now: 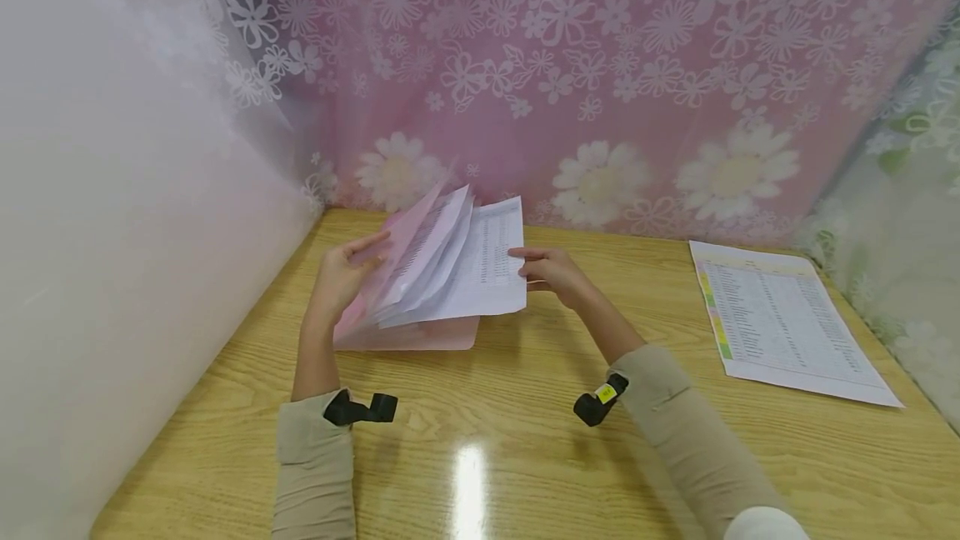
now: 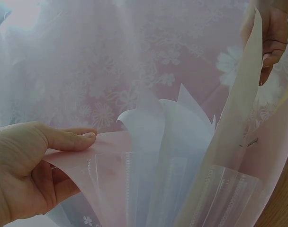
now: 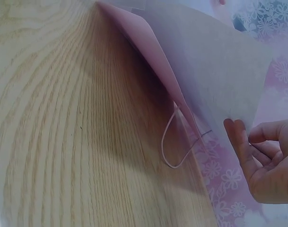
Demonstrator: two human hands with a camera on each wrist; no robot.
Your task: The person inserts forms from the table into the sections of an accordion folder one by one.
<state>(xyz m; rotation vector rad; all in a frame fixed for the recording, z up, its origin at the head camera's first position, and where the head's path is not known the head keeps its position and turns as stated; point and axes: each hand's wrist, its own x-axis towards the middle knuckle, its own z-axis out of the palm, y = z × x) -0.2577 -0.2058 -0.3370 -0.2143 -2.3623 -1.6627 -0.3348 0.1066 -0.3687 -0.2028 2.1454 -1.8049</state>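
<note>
A pink folder (image 1: 442, 333) lies spread on the wooden table, its front cover lifted on the left. White printed sheets (image 1: 483, 265) fan out from it, and clear sleeves (image 2: 229, 194) run along its inside bottom. My left hand (image 1: 341, 277) holds the raised pink cover (image 2: 113, 142) between thumb and fingers. At the right edge of the rightmost sheet (image 3: 220, 61), my right hand (image 1: 555, 273) pinches the paper, which is raised over the back cover. A thin elastic loop (image 3: 165, 142) hangs from the folder's edge in the right wrist view.
Flat on the table at the right lies a printed list (image 1: 787, 323) with coloured marks down its left side. A pink flowered curtain (image 1: 525, 90) stands behind the table (image 1: 420, 457), and a pale sheet (image 1: 150, 190) walls off the left.
</note>
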